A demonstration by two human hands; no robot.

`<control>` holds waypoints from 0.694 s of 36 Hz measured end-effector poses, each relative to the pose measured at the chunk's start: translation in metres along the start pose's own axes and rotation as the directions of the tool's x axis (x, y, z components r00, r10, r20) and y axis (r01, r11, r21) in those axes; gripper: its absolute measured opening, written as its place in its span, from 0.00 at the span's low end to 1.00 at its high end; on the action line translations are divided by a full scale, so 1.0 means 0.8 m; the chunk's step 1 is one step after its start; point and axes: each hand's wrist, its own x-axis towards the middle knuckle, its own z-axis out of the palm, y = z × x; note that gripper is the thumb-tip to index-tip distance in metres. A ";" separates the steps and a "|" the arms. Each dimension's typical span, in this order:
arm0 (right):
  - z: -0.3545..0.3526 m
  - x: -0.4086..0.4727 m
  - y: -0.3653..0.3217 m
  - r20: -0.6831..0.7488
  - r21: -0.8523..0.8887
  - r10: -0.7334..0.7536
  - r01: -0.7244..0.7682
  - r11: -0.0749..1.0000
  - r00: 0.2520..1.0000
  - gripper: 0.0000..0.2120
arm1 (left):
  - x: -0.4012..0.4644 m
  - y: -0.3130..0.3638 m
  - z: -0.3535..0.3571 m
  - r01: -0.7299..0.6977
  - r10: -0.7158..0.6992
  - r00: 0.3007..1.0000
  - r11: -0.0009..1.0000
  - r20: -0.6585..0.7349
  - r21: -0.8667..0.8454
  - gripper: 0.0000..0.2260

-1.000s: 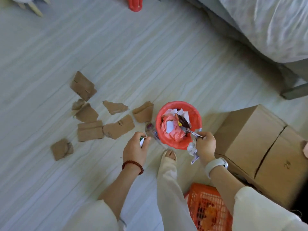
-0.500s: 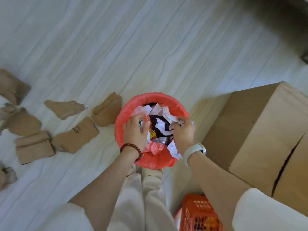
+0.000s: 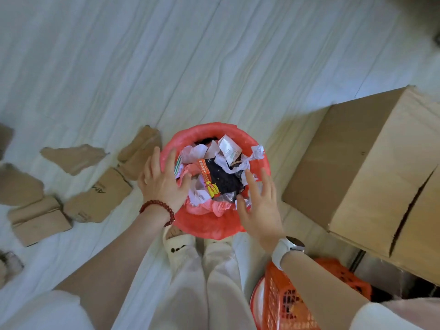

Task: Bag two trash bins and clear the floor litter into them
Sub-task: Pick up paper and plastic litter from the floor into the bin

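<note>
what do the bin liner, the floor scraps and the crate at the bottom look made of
Bin liner: thin red plastic film, slightly glossy, by its wrinkles and translucent folds over the rim.
Floor scraps: brown corrugated cardboard, matte, with torn ragged edges and fold creases.
Crate: probably rigid orange moulded plastic, going by its regular open lattice wall.

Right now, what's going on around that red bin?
A person stands over the red-bagged bin, which is nearly full of paper and wrappers. Both hands are open above it: the left hand at its left rim, the right hand at its near-right side, neither holding anything. Torn cardboard pieces lie on the floor to the left. A large cardboard box sits to the right, an orange basket by the person's feet.
</note>
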 end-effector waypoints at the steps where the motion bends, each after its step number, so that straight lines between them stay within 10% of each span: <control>1: 0.009 0.006 0.001 0.011 -0.046 -0.050 0.050 0.998 0.999 0.29 | 0.005 0.000 0.001 0.002 -0.002 1.000 1.000 0.017 -0.005 0.30; 13: 0.114 0.107 0.011 0.319 -0.426 -0.074 0.212 0.879 0.945 0.38 | 0.045 -0.021 0.030 -0.116 0.119 0.993 0.983 0.015 -0.143 0.31; 25: 0.103 0.078 -0.024 0.165 -0.550 0.025 0.071 0.832 0.986 0.32 | 0.047 -0.017 0.016 -0.124 0.128 0.992 0.977 0.013 -0.172 0.25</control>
